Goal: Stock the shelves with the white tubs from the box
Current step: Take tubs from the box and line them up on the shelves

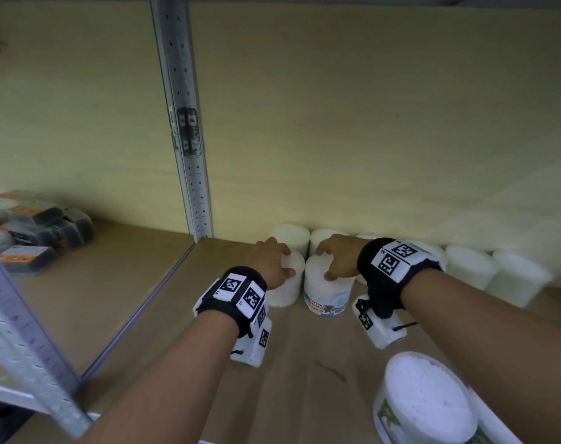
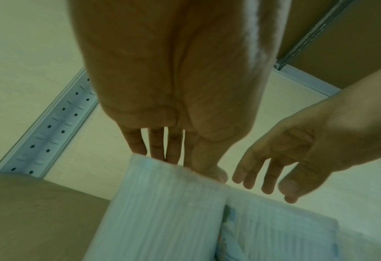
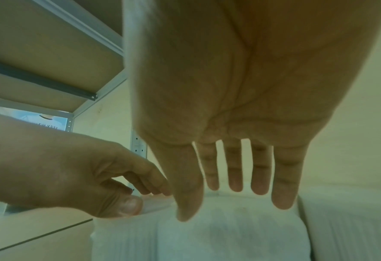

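Note:
Two white tubs stand side by side on the brown shelf [image 1: 163, 315]. My left hand [image 1: 287, 262] grips the plain left tub [image 1: 287, 290] from above, thumb on its near rim and fingers curled over the far side. In the left wrist view the left hand [image 2: 185, 164] meets that tub [image 2: 158, 211] at its top edge. My right hand [image 1: 324, 264] is over the labelled right tub [image 1: 328, 293]. In the right wrist view its fingers [image 3: 234, 176] hang straight and spread above the tub [image 3: 229, 234], holding nothing.
A row of white tubs [image 1: 471, 267] lines the back wall to the right. A larger white tub [image 1: 426, 402] stands near the front edge at lower right. A perforated metal upright [image 1: 189, 155] divides the bays; dark packets [image 1: 38, 232] lie in the left bay.

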Motion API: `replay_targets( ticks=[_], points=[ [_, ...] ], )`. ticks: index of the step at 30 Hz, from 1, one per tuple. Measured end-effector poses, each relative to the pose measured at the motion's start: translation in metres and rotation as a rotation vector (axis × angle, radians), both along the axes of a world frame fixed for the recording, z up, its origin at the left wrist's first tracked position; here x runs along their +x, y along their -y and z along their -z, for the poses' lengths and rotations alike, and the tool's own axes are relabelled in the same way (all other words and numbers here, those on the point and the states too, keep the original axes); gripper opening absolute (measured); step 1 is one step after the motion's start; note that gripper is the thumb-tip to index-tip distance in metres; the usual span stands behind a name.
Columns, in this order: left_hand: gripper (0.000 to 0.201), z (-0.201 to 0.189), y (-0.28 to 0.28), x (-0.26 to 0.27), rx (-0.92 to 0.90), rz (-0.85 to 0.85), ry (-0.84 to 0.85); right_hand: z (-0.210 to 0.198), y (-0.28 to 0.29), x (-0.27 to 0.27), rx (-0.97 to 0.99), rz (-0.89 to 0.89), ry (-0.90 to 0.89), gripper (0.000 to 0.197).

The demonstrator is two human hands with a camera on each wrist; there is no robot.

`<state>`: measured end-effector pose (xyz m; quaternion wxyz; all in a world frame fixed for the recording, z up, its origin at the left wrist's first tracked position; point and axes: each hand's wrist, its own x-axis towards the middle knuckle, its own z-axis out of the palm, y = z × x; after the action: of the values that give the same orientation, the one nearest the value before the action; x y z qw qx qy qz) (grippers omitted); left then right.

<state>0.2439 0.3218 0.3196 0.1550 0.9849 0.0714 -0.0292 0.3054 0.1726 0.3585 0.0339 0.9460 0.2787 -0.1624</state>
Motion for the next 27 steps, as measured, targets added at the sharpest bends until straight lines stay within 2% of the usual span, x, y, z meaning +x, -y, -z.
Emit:
replay_targets(
  ticks=[5,16,27],
  points=[
    [0.051,0.001,0.0,0.0,-0.007,-0.005,0.006,0.005,-0.001,-0.001,-0.069,0.009,0.031,0.068],
    [0.052,0.0,-0.001,0.001,0.011,0.014,0.002,0.006,0.0,0.004,-0.063,-0.032,0.025,0.071],
    [0.054,-0.007,-0.006,0.007,-0.07,0.07,-0.101,0.018,-0.003,0.02,-0.097,-0.058,0.101,0.067]
  ],
)
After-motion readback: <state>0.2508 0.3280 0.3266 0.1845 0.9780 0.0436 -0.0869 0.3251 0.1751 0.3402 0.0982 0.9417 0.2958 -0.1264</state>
